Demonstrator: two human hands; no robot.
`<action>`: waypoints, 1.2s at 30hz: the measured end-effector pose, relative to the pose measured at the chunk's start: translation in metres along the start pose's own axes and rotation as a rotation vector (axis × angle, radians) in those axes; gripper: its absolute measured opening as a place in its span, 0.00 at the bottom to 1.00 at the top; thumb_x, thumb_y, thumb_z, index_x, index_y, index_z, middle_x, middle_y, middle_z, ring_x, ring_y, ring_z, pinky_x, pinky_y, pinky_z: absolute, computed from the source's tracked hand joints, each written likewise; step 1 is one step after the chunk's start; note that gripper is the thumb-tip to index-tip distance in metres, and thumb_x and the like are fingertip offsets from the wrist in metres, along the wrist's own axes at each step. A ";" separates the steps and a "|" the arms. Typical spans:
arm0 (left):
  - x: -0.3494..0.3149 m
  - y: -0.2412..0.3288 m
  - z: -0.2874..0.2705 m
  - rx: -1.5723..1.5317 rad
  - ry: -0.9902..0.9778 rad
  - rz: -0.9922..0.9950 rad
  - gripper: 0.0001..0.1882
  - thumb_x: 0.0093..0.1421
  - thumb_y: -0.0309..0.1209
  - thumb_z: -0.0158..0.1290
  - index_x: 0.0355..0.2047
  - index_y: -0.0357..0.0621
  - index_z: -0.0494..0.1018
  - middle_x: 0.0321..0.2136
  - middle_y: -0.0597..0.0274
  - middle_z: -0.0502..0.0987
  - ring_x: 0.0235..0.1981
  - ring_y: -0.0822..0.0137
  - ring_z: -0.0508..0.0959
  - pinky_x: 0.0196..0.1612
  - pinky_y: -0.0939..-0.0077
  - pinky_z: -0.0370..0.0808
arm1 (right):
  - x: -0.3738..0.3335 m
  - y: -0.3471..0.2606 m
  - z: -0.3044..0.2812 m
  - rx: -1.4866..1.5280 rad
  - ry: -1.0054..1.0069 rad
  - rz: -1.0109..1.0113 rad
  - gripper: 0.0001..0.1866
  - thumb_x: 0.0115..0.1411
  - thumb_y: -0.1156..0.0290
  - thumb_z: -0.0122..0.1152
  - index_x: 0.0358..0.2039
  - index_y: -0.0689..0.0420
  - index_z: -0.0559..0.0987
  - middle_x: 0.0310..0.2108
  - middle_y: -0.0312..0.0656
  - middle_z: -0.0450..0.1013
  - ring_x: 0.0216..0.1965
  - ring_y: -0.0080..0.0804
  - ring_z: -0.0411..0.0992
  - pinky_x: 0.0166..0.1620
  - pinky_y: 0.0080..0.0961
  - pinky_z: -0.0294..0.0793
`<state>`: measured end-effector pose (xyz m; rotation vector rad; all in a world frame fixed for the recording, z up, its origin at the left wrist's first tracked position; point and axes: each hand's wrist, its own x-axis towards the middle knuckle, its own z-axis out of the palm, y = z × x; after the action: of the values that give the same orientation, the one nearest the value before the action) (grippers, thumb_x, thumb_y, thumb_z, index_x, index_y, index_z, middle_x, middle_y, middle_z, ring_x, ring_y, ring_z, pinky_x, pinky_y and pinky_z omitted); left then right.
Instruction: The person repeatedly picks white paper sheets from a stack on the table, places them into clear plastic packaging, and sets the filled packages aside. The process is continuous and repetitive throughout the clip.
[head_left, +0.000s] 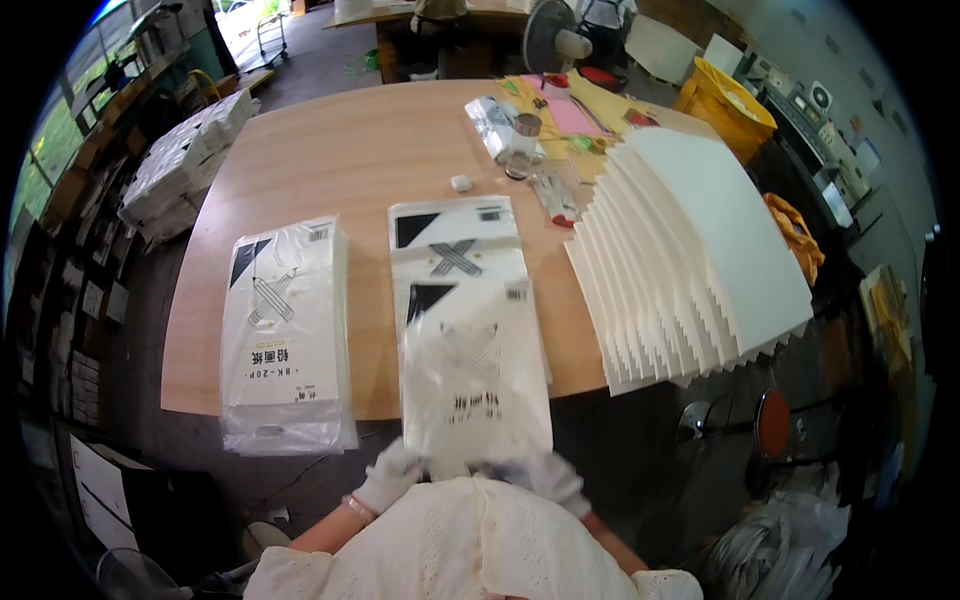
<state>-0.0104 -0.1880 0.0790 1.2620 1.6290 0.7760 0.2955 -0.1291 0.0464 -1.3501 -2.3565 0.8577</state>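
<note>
A clear bag of paper (478, 375) lies on other bags (462, 222) mid-worktop (330, 150). Its near end pokes past the edge, maybe so fingers can get around it. Its long side runs straight away from the person, with the black corner at far left. The left hand (392, 475) and right hand (548, 482) are at the near end; blur hides whether they pinch it.

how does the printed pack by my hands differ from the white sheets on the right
The printed pack carries a dark corner and crossed-pencil drawing, while the white sheets look blank. The printed pack has the left hand and right hand at its near edge; no hand touches the fanned white sheets. Both are pale and roughly rectangular.
</note>
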 end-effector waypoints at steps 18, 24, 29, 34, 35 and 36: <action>-0.040 0.003 -0.100 -0.358 1.067 0.606 0.06 0.57 0.29 0.45 0.24 0.45 0.66 0.24 0.67 0.65 0.24 0.71 0.69 0.28 0.77 0.69 | 0.165 -0.133 0.047 1.382 -0.189 0.181 0.15 0.60 0.73 0.51 0.47 0.61 0.71 0.35 0.34 0.71 0.34 0.21 0.69 0.37 0.16 0.70; -0.042 -0.140 -0.208 -0.924 1.256 0.325 0.06 0.59 0.34 0.43 0.30 0.46 0.65 0.30 0.66 0.67 0.35 0.69 0.68 0.43 0.72 0.68 | 0.182 -0.199 0.133 0.848 -0.731 0.073 0.17 0.63 0.57 0.46 0.43 0.57 0.72 0.26 0.37 0.72 0.25 0.22 0.71 0.30 0.21 0.70; -0.065 -0.233 -0.165 -0.990 1.363 -0.149 0.16 0.62 0.37 0.44 0.48 0.46 0.65 0.42 0.63 0.71 0.43 0.66 0.70 0.45 0.70 0.69 | 0.169 -0.178 0.122 0.796 -0.649 0.178 0.19 0.63 0.57 0.48 0.48 0.57 0.69 0.32 0.39 0.74 0.26 0.23 0.72 0.30 0.20 0.71; -0.001 -0.113 -0.019 -0.137 0.302 -0.133 0.08 0.55 0.29 0.46 0.36 0.44 0.70 0.31 0.56 0.72 0.35 0.56 0.74 0.37 0.65 0.71 | 0.119 -0.061 0.069 0.942 -0.473 0.423 0.17 0.63 0.64 0.51 0.49 0.59 0.69 0.39 0.42 0.73 0.32 0.23 0.73 0.34 0.21 0.73; 0.019 -0.070 0.002 0.020 0.204 0.129 0.06 0.52 0.26 0.49 0.32 0.42 0.71 0.25 0.52 0.72 0.32 0.54 0.75 0.35 0.65 0.71 | 0.108 -0.042 0.057 0.880 -0.364 0.450 0.16 0.63 0.65 0.51 0.48 0.59 0.69 0.39 0.44 0.73 0.32 0.24 0.73 0.35 0.21 0.74; 0.048 -0.048 0.011 0.130 0.213 0.342 0.06 0.51 0.25 0.50 0.31 0.42 0.71 0.28 0.53 0.72 0.31 0.51 0.74 0.34 0.63 0.70 | 0.098 -0.028 0.045 0.873 -0.302 0.487 0.16 0.63 0.65 0.51 0.49 0.59 0.69 0.39 0.44 0.73 0.33 0.24 0.73 0.35 0.21 0.74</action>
<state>-0.0224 -0.1556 0.0198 1.6239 1.6742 1.0568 0.2023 -0.0714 0.0248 -1.4285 -1.4404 2.0315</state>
